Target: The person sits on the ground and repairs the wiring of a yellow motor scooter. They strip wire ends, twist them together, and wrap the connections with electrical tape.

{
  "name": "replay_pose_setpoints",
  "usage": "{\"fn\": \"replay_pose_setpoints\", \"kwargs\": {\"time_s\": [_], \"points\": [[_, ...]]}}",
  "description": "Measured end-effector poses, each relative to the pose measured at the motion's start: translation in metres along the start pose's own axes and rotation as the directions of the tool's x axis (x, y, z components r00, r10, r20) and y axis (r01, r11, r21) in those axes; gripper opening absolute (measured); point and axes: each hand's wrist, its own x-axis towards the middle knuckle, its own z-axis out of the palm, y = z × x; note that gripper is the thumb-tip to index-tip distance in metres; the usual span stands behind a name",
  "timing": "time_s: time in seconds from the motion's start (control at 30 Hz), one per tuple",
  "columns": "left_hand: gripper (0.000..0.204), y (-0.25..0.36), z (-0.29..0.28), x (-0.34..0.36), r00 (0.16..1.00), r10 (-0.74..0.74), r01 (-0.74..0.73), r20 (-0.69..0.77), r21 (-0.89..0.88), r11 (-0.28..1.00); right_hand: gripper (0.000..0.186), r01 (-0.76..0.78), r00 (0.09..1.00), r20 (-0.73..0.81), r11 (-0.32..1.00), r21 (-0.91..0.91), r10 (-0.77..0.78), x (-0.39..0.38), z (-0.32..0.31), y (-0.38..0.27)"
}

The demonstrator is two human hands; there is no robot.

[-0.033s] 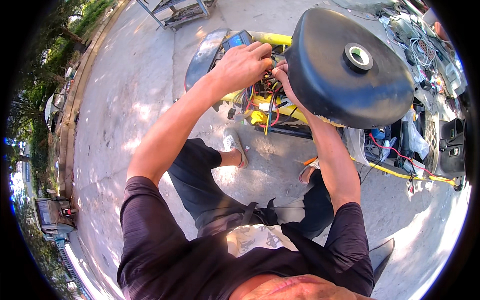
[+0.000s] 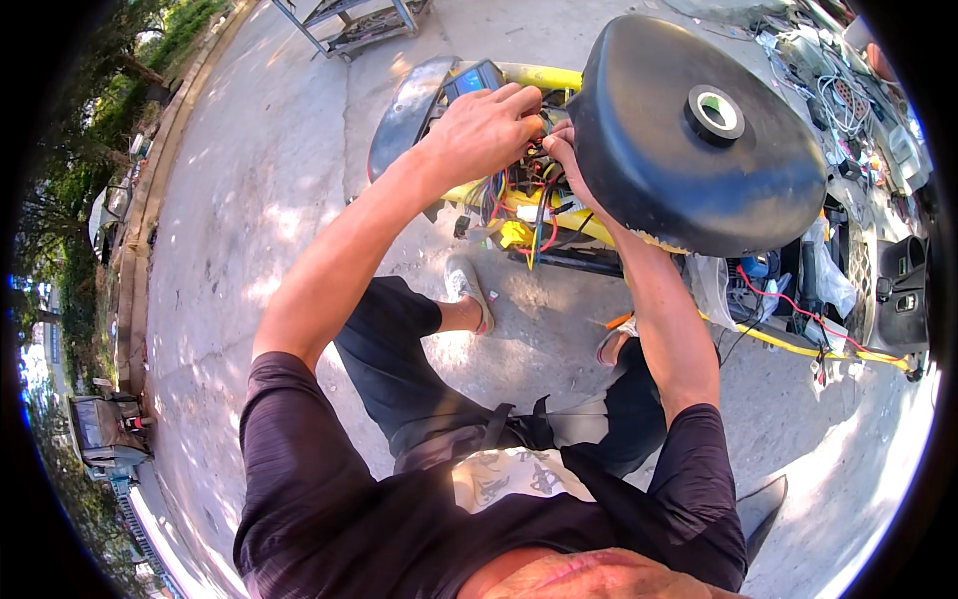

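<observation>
My left hand [image 2: 486,130] reaches over a yellow vehicle frame [image 2: 589,228], its fingers curled and pinched on thin wires. Close beside it, my right hand [image 2: 568,160] has thumb and fingertips together on the same wires, partly tucked under the edge of a black fuel tank [image 2: 669,160]. The exact wire ends between the fingertips are too small to make out. Below my hands hangs a bundle of coloured wires [image 2: 494,193], with a yellow connector [image 2: 515,235] at its lower side. A blue-faced box [image 2: 474,80] sits just beyond my left hand.
A dark curved panel [image 2: 409,105] lies left of the frame. Right of the tank are tangled cables [image 2: 846,100], a red wire [image 2: 788,307] and a black plastic housing [image 2: 900,290]. A metal rack [image 2: 369,35] stands at the back, and a three-wheeled vehicle [image 2: 107,429] far left.
</observation>
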Motion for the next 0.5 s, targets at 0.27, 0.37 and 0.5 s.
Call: {"fn": "replay_pose_setpoints", "kwargs": {"time_s": [0.27,0.37,0.5], "points": [[0.020,-0.007,0.001,0.007,0.990,0.136,-0.138,0.023,0.147,0.979,0.005,0.107,0.993,-0.043,0.986,-0.126,-0.113,-0.001,-0.002,0.002],[0.026,-0.011,0.000,0.003,0.974,0.228,-0.225,-0.003,0.153,0.962,0.012,0.126,0.988,-0.066,0.977,-0.169,-0.139,-0.002,-0.001,-0.008],[0.032,-0.008,0.000,0.003,0.958,0.271,-0.260,-0.093,0.117,0.959,0.026,0.151,0.985,-0.027,0.933,-0.327,-0.169,0.000,-0.007,-0.007]]}}
